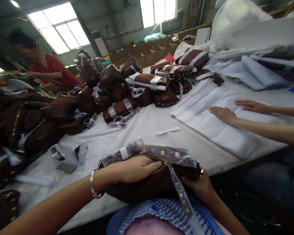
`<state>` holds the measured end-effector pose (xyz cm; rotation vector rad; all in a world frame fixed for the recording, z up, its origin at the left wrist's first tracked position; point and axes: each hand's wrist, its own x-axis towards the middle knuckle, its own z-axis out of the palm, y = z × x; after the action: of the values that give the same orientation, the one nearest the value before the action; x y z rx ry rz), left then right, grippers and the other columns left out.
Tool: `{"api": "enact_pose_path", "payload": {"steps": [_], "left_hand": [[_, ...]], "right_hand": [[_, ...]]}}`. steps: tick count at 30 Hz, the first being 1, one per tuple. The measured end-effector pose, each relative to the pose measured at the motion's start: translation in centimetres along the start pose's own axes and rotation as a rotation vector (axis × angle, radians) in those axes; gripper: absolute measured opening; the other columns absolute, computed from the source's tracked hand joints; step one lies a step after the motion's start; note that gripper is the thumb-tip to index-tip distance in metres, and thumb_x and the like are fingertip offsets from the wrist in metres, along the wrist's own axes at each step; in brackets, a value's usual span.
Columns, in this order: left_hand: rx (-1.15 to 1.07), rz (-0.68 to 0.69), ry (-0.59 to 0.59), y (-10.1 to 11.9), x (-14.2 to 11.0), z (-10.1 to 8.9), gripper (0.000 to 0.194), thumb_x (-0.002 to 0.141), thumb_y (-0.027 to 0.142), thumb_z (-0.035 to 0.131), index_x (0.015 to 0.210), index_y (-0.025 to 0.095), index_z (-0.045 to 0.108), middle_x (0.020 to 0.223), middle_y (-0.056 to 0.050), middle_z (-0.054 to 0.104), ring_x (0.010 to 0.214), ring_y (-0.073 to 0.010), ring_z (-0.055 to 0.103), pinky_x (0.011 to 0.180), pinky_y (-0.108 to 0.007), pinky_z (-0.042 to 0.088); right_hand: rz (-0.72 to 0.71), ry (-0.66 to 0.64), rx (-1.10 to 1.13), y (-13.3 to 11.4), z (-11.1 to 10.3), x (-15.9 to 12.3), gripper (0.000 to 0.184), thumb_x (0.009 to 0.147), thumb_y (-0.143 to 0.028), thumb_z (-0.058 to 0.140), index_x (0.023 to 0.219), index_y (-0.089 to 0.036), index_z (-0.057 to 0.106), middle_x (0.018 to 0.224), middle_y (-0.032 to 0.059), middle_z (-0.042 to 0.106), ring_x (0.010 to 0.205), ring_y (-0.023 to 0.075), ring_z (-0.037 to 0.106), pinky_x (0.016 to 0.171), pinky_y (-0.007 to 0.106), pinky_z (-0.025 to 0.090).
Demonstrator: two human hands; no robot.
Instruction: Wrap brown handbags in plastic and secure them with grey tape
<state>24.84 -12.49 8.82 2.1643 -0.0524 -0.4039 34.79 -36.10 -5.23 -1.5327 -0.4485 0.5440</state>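
Note:
I hold a brown leather bag against the table's near edge, right in front of my body. My left hand lies over its top by the gold zipper, fingers curled around it. A silver bracelet sits on that wrist. My right hand grips the bag's right end from below. Clear plastic wrapping covers the studded strap along the bag's top, and a wrapped strap end hangs down toward me.
A heap of brown bags with wrapped straps fills the left and middle of the white table. A co-worker's two hands rest on a stack of flat white bags at right. Another person in red sits far left. Cardboard boxes stand behind.

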Motion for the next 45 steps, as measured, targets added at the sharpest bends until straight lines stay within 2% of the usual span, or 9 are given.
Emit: {"api": "enact_pose_path", "payload": {"steps": [3,7,12,24,30,35,38,41,45], "left_hand": [[0.290,-0.045,0.031,-0.8,-1.8,-0.2,0.046,0.101,0.047,0.037,0.100,0.017,0.072,0.102,-0.008,0.075,0.098,-0.0230,0.068,0.096,-0.035,0.050],[0.526,-0.095,0.046,-2.6,-4.1,-0.2,0.033,0.092,0.039,0.057,0.112,0.015,0.067,0.115,-0.014,0.071,0.105,-0.0274,0.067,0.095,-0.038,0.052],[0.634,-0.066,-0.057,-4.2,-4.9,-0.3,0.071,0.072,0.020,0.074,0.139,0.016,0.051,0.129,-0.016,0.065,0.113,-0.0319,0.064,0.097,-0.041,0.052],[0.254,-0.073,0.437,-3.8,-7.4,-2.2,0.030,0.091,0.037,0.064,0.118,0.023,0.066,0.118,-0.005,0.071,0.107,-0.0199,0.068,0.097,-0.031,0.052],[0.660,-0.013,0.356,-4.7,-9.3,-0.3,0.084,0.071,0.051,0.082,0.142,0.020,0.048,0.140,-0.016,0.058,0.127,-0.0301,0.057,0.107,-0.044,0.049],[0.888,0.059,0.544,-5.2,-10.4,0.5,0.063,0.080,0.041,0.076,0.133,0.017,0.052,0.125,-0.014,0.065,0.119,-0.0281,0.061,0.104,-0.042,0.051],[0.879,0.126,0.483,-5.8,-10.4,0.8,0.057,0.083,0.051,0.070,0.126,0.017,0.056,0.117,-0.012,0.069,0.107,-0.0259,0.065,0.096,-0.039,0.054],[0.931,0.033,0.431,-6.4,-10.1,0.6,0.023,0.094,0.041,0.060,0.100,0.019,0.063,0.095,-0.006,0.072,0.090,-0.0211,0.067,0.086,-0.035,0.054],[0.995,0.003,0.433,-5.9,-9.7,0.4,0.018,0.100,0.030,0.051,0.089,0.019,0.061,0.086,-0.003,0.068,0.083,-0.0186,0.065,0.081,-0.032,0.050]], "right_hand": [[-0.015,0.029,-0.041,0.0,-0.3,0.5,0.049,0.054,-0.042,0.089,0.092,-0.017,0.072,0.086,0.0092,0.078,0.078,0.0305,0.073,0.070,0.037,0.063],[-0.036,0.018,-0.073,-0.4,0.0,0.8,0.045,0.052,-0.039,0.088,0.090,-0.018,0.073,0.081,0.0076,0.078,0.074,0.0300,0.073,0.067,0.036,0.063],[0.020,0.022,-0.128,0.4,0.3,1.0,0.044,0.052,-0.038,0.087,0.088,-0.017,0.073,0.079,0.0070,0.078,0.073,0.0292,0.073,0.066,0.035,0.063],[0.138,0.241,-0.122,2.7,-1.5,1.8,0.040,0.052,-0.044,0.085,0.081,-0.018,0.076,0.081,0.0088,0.078,0.077,0.0334,0.075,0.070,0.040,0.065],[0.170,0.243,-0.137,2.7,-1.6,1.7,0.040,0.049,-0.044,0.086,0.078,-0.018,0.077,0.078,0.0091,0.078,0.075,0.0342,0.075,0.065,0.038,0.065],[0.167,0.312,-0.162,3.4,-2.2,1.7,0.041,0.047,-0.042,0.086,0.079,-0.018,0.076,0.076,0.0083,0.078,0.076,0.0347,0.075,0.064,0.036,0.065],[0.155,0.312,-0.165,4.1,-2.4,1.8,0.041,0.045,-0.042,0.087,0.078,-0.019,0.076,0.075,0.0079,0.078,0.075,0.0348,0.075,0.063,0.036,0.065],[0.152,0.288,-0.159,4.2,-2.3,1.8,0.040,0.046,-0.043,0.086,0.076,-0.019,0.076,0.076,0.0089,0.078,0.074,0.0349,0.075,0.063,0.037,0.065],[0.097,0.301,-0.167,3.3,-1.7,2.1,0.042,0.050,-0.046,0.085,0.080,-0.017,0.075,0.081,0.0104,0.078,0.077,0.0347,0.075,0.067,0.040,0.065]]}}
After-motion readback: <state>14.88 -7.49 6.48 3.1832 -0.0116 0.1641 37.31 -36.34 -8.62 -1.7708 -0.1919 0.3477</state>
